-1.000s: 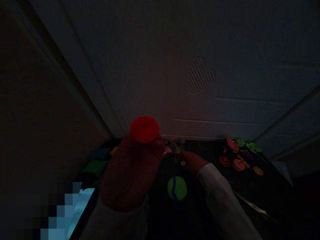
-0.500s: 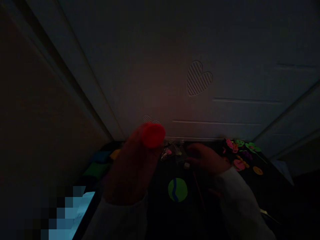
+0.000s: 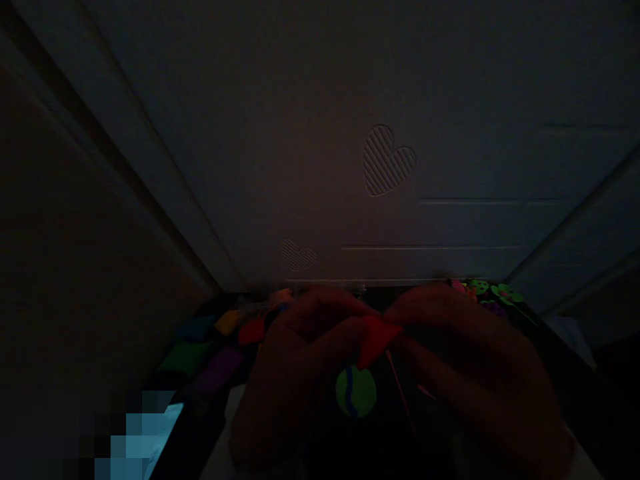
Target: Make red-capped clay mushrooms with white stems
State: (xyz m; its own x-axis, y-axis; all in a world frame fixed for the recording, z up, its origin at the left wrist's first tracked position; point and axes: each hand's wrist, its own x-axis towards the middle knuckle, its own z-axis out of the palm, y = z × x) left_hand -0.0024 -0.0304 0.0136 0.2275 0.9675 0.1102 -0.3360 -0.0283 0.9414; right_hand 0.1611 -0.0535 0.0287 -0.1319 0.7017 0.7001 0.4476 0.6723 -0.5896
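Observation:
A red piece of modelling clay (image 3: 376, 340), thin and bent into an angular shape, is held up between both hands in the dim light. My left hand (image 3: 305, 360) pinches its left side with thumb and fingers. On the other side, the fingertips of my right hand (image 3: 465, 360) grip its upper right edge. Just below lies a flat green disc (image 3: 367, 393) with a wavy blue stripe across it. Beside the disc, a thin reddish stick (image 3: 401, 393) lies on the dark table, partly behind the right hand.
Coloured packets, among them a green one (image 3: 185, 358) and a purple one (image 3: 219, 371), lie at the left. Small clay flowers and shapes (image 3: 505, 293) sit at the back right. A pale door with embossed hearts (image 3: 387, 160) rises behind the table.
My right hand has come over to the red clay and now grips it too. The clay has moved right and lower, and its round shape now looks folded.

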